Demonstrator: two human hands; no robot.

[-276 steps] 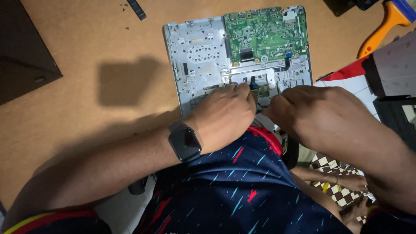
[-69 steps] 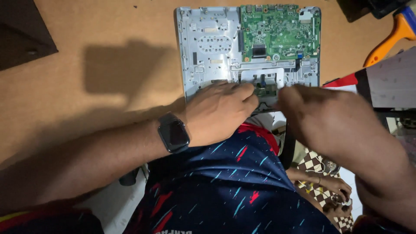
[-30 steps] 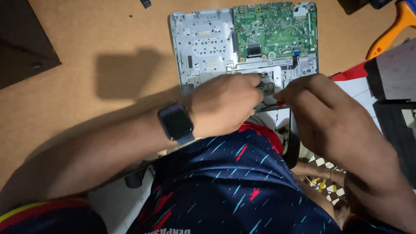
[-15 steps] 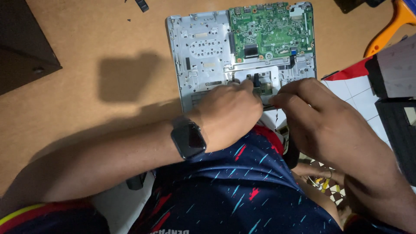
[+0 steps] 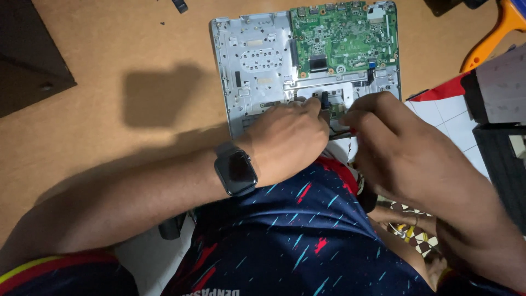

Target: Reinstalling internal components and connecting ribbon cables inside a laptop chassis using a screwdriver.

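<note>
Laptop shell [image 5: 249, 66]: a silver chassis lying opened on the tan bench [image 5: 109, 71], straight ahead of the person, its near edge at their lap.
Board [image 5: 339, 35]: a green circuit board still seated in the far right part of the shell.
Work spot: the near middle of the shell, where a small dark part [image 5: 324, 100] and a pale bracket sit just below the board; both hands meet there.
Left hand [image 5: 287, 140]: palm down on the shell's near edge, fingers curled and pressed toward the dark part; whether they pinch anything cannot be told. A black watch [image 5: 235, 170] is on the wrist.
Right hand [image 5: 394, 148]: fingers bent close together, tips at the shell's near right edge, just beside the left fingertips; what they grip, if anything, is hidden.
Progress, as a judgement: the cover is already off and the insides are bare, yet the board and its small parts remain in place, so most of the strip-down looks undone.
Around: an orange-handled tool [image 5: 493, 38] far right, a dark panel [image 5: 27, 55] far left, a small black piece [image 5: 179, 5] at the top edge.
</note>
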